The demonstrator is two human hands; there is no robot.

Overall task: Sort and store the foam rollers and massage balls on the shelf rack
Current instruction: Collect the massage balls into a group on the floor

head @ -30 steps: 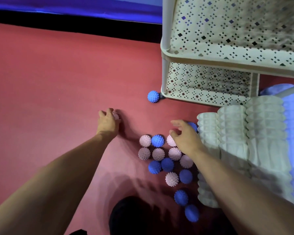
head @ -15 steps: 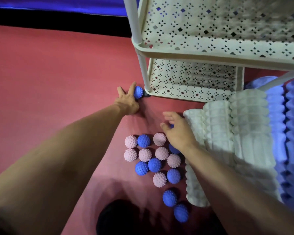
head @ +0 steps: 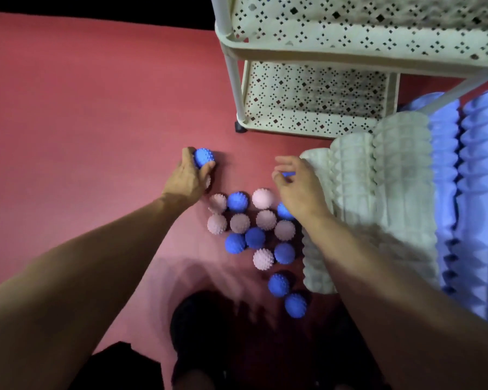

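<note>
Crowding right hand [head: 300, 190]: white rollers [head: 378, 192].

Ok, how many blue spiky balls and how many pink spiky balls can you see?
Blue spiky massage balls: 9, counting one gripped in the left hand and a sliver showing between the fingers of the right hand.
Pink spiky massage balls: 8, counting a sliver peeking out under the left hand.
Total: 17

No readable text, label, brand, number or sign shows on anything here.
</note>
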